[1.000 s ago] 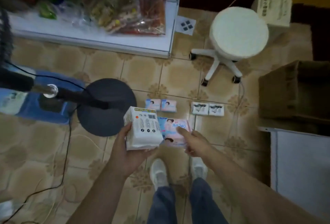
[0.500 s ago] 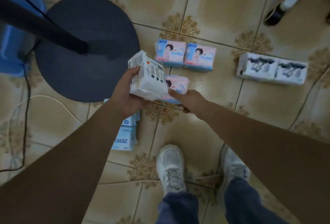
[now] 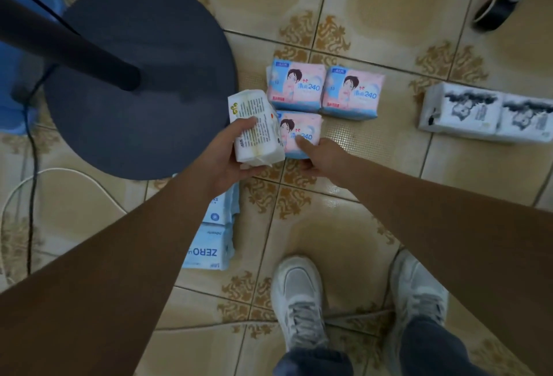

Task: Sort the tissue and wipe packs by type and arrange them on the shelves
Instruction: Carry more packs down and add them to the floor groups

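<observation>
A white pack (image 3: pixel 257 128) is clamped in the left hand (image 3: pixel 230 163) at the centre of the frame, thumb on its printed face, and is held above the floor. Just to its right a pink pack (image 3: pixel 300 133) is pinched by the right hand (image 3: pixel 321 157), fingertips curled over its near edge; whether it is already resting on the tile cannot be told. It is being set directly below two matching pink packs (image 3: pixel 324 89) that lie side by side, touching.

Several risks can be judged. The held white pack partly hides the pink one, so the row may be knocked out of line if the pink pack is pushed forward blindly. The soft wrappers could slip on the glossy tile. With both hands loaded, one pack may be dropped onto the dark round stand base (image 3: pixel 140 76) just beside it.

The floor (image 3: pixel 389 1) is patterned beige tile, shiny and dimly lit. Two white packs with black prints (image 3: pixel 484 113) lie at the right edge, well apart from the pink group. Pale blue packs (image 3: pixel 209 244) lie lower left of centre, partly under the left forearm. Cables (image 3: pixel 30 196) trail at the left, and no shelves are in view.
</observation>
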Motion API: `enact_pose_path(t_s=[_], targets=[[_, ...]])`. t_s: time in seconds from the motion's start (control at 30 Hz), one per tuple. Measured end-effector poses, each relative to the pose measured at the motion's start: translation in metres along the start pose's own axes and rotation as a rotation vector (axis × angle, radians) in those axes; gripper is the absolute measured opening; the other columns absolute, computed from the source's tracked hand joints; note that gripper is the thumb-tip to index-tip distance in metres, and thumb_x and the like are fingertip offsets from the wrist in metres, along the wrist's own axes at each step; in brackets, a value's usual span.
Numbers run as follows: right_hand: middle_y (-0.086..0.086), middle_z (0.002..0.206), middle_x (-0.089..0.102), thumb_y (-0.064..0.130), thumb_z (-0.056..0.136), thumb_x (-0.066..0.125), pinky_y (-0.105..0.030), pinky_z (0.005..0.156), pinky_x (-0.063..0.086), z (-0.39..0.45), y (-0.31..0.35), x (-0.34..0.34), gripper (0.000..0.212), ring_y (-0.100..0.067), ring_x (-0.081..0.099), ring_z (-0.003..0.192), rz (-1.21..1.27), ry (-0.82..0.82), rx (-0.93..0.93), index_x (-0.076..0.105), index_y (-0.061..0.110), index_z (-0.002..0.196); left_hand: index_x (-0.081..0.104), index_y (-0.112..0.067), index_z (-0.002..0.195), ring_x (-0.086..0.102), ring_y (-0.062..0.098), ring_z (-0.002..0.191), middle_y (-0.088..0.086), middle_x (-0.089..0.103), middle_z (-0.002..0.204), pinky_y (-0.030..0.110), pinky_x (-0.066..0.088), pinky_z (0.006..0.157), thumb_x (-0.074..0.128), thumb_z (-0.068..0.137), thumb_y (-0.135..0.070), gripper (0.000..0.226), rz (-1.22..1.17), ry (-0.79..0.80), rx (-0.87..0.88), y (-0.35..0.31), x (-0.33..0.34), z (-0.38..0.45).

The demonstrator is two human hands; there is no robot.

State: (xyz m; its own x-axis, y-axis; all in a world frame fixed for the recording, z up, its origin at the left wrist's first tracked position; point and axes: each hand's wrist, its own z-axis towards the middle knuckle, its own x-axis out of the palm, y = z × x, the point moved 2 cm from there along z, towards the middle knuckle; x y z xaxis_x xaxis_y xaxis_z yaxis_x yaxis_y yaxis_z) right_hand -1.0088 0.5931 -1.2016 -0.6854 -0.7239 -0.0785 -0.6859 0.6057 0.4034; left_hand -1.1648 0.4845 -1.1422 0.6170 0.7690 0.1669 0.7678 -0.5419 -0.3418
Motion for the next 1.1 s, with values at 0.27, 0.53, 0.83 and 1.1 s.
enact_pose_path(t_s=[0.27, 0.53, 0.83, 1.1], targets=[[-0.024, 0.122, 0.059, 0.042, 0.103, 0.046, -0.047, 0.089, 0.058, -0.027, 0.006, -0.014, 0.053, -0.033, 0.066, 0.102, -0.129, -0.076, 0.073, 0.050, -0.002, 0.130, 0.060, -0.024, 0.124, 0.071, 0.019, 0.102, 0.003, 0.073, 0.118, 0.040, 0.061, 0.083, 0.069, 0.093, -0.033, 0.034, 0.213, -0.141, 0.077, -0.001, 0.001, -0.026], [0.000, 0.121, 0.061, 0.064, 0.091, 0.054, -0.043, 0.093, 0.057, -0.138, 0.030, -0.073, 0.036, -0.023, 0.065, 0.106, 0.202, 0.178, 0.033, 0.058, 0.035, 0.112, 0.047, -0.031, 0.128, 0.060, 0.013, 0.110, -0.006, 0.060, 0.122, 0.031, 0.052, 0.097, 0.087, 0.070, -0.047, 0.072, 0.980, -0.156, 0.565, 0.014, 0.057, -0.080], [-0.009, 0.114, 0.072, 0.031, 0.089, 0.073, -0.032, 0.078, 0.061, -0.202, 0.019, -0.173, 0.035, -0.022, 0.072, 0.096, 0.359, 0.055, 0.030, 0.063, 0.019, 0.121, 0.047, -0.020, 0.142, 0.043, 0.010, 0.123, -0.003, 0.051, 0.135, 0.026, 0.033, 0.102, 0.074, 0.074, -0.064, 0.085, 1.208, 0.012, 0.807, 0.027, 0.189, -0.131], [-0.008, 0.111, 0.066, 0.024, 0.095, 0.068, -0.041, 0.089, 0.059, -0.200, -0.048, -0.250, 0.016, -0.019, 0.067, 0.092, 0.526, -0.125, 0.027, 0.061, 0.021, 0.109, 0.063, -0.003, 0.126, 0.067, 0.026, 0.106, 0.012, 0.069, 0.119, 0.044, 0.057, 0.094, 0.067, 0.093, -0.042, 0.051, 0.653, -0.025, -0.009, 0.076, 0.262, -0.107]])
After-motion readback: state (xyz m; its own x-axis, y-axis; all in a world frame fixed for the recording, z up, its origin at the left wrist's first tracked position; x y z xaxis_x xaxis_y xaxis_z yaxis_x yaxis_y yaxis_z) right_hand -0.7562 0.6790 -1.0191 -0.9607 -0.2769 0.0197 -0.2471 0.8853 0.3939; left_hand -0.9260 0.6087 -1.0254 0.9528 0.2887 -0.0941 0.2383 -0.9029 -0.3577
